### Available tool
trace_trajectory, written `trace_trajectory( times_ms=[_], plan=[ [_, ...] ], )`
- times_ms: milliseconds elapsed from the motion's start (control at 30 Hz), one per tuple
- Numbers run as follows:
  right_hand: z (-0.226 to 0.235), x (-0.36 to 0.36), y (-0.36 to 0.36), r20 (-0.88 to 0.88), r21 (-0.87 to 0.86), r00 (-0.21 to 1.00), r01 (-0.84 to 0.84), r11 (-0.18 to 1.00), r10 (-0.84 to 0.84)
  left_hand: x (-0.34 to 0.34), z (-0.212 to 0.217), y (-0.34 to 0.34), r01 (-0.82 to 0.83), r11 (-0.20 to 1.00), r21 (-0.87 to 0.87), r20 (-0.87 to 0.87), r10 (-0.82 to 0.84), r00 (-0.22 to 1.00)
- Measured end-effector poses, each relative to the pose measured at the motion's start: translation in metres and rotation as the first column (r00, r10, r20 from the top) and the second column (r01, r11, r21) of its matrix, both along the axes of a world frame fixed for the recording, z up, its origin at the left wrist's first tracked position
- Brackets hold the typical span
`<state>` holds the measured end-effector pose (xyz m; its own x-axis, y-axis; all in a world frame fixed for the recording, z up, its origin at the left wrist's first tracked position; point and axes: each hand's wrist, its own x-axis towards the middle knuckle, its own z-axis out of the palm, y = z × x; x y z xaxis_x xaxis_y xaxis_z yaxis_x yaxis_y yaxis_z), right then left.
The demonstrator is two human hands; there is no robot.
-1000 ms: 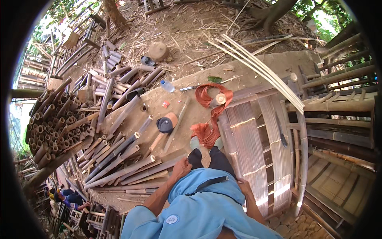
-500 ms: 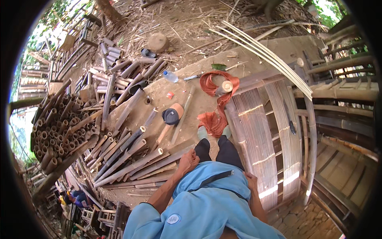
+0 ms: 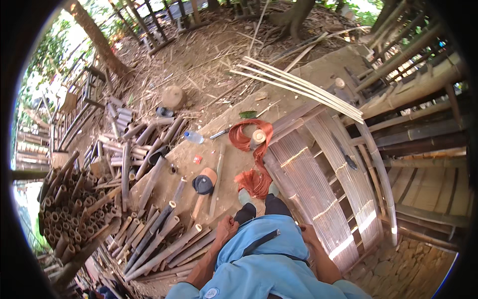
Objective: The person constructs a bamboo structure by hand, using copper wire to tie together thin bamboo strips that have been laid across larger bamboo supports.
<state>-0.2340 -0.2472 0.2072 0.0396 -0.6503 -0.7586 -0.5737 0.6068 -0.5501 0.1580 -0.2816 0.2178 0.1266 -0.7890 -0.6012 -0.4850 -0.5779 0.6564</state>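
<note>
currently idle: hands at the shirt, bamboo rack to the right

1. hands. the left hand (image 3: 227, 227) rests beside the left thigh with its fingers curled in; no object projects from it. the right hand (image 3: 307, 233) lies at the right side of the blue shirt (image 3: 271, 236); its fingers are partly hidden, so whether it grips the cloth cannot be told.

2. rack. the bamboo rack (image 3: 304, 185) stands along the person's right side, just beside the right hand. two bands of narrow slats lie on its frame, with an open gap between them. a dark, long object (image 3: 350, 162) lies on the right band.

3. material. pale strips (image 3: 308, 92) lie loosely side by side near the rack's far end. orange-brown strands (image 3: 253, 183) are bunched in front of the feet and run up to a loop around a round-ended post (image 3: 258, 136). cut bamboo poles (image 3: 164, 249) lie fanned out on the left, with stacked tubes (image 3: 64, 219) beyond.

4. progress. judging by the layout, cutting is done for the piled lengths and splitting for the strips. the slat bands appear to be in place; the gap remains uncovered. no piece appears to be under work, and the amount left cannot be determined.
</note>
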Motion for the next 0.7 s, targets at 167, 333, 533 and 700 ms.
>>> trace_trajectory(
  times_ms=[167,333,533,700],
  plan=[
    [-0.029,-0.006,0.015,-0.066,0.103,0.966,0.254,0.962,-0.248,0.0,-0.013,0.011,-0.059,0.997,-0.049,-0.044,0.057,0.997],
    [-0.039,-0.004,0.036,-0.056,0.112,0.949,0.315,0.942,-0.311,0.002,0.003,0.003,-0.168,0.985,-0.046,-0.017,0.167,0.986],
    [-0.046,-0.011,0.026,-0.097,0.109,0.985,0.155,0.982,-0.144,0.011,0.006,-0.01,-0.064,0.993,-0.095,0.047,0.068,0.997],
    [-0.036,-0.025,-0.042,-0.381,0.101,0.839,-0.38,0.919,0.389,-0.001,0.01,-0.034,-0.16,0.932,-0.324,-0.101,0.134,0.986]
  ],
)
